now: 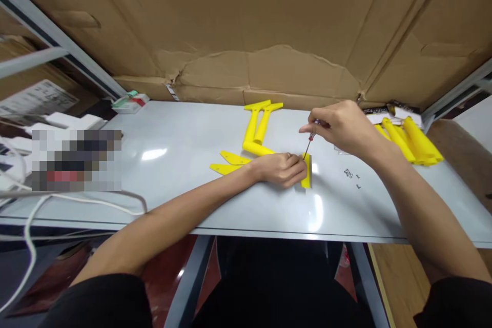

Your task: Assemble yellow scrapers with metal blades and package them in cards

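Note:
My right hand [334, 123] is closed round the handle of a small screwdriver [308, 146], which tilts down with its tip beside the fingertips of my left hand. My left hand [286, 169] is closed on a yellow plastic scraper [306, 177] lying on the table. A greyish strip runs along the scraper's right edge, while my fingers hide much of its left side. Whether the tip sits in a screw is too small to tell. Behind the left hand lies a yellow handle [258, 148]. Two yellow T-shaped scrapers [257, 113] rest further back.
Flat yellow pieces [230, 158] lie behind my left forearm. Small screws [348, 173] are scattered right of the scraper. Several yellow tubular handles [415, 143] are piled at the right. A small box [130, 103] stands back left, near white cables [96, 202]. Cardboard [269, 72] walls the back.

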Motion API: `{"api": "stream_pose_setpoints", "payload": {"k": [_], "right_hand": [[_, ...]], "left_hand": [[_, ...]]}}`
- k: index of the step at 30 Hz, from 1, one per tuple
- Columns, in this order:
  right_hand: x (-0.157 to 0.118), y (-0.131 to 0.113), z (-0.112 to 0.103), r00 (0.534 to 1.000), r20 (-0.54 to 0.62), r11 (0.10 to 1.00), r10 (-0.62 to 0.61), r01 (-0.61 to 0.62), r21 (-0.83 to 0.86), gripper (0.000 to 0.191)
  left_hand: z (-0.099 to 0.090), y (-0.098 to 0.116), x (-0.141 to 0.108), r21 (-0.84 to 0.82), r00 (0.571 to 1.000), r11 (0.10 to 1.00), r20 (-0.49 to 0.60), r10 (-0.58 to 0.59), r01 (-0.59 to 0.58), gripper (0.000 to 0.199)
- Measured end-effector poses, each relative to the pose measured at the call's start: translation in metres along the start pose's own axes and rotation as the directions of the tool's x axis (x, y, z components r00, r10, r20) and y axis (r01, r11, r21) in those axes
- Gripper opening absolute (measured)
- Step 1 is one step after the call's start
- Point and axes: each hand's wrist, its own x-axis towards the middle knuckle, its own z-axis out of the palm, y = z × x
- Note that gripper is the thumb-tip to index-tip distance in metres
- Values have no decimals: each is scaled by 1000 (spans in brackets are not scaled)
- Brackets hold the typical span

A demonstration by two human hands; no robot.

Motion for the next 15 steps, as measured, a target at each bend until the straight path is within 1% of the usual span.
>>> {"api": "stream_pose_setpoints", "payload": {"k": [2,4,6,8,10,11,15], "right_hand": [[-2,5,10,1000,-13,994,-3,2,-106,55],[-4,10,15,1000,-7,988,-19,18,-157,57],[-6,14,14,999,22,984,-44,47,-170,50],[-6,16,8,991,84,982,-104,116,-152,39],[-6,16,0,978,142,983,-151,164,-79,33],[-5,14,-3,976,152,987,-154,160,-27,31],[-3,3,-6,989,109,984,-104,86,157,18]], "left_hand": [[-1,3,-1,-47,997,997,56,-51,54,23],[-4,4,-2,-8,985,997,155,-71,73,30],[-7,4,-3,55,963,997,263,-58,45,37],[-9,4,-3,95,949,995,313,-44,15,40],[-8,3,-5,110,951,994,304,-49,16,41],[-8,2,-5,107,957,994,285,-61,31,41],[-6,2,-6,62,977,993,183,-114,104,35]]}}
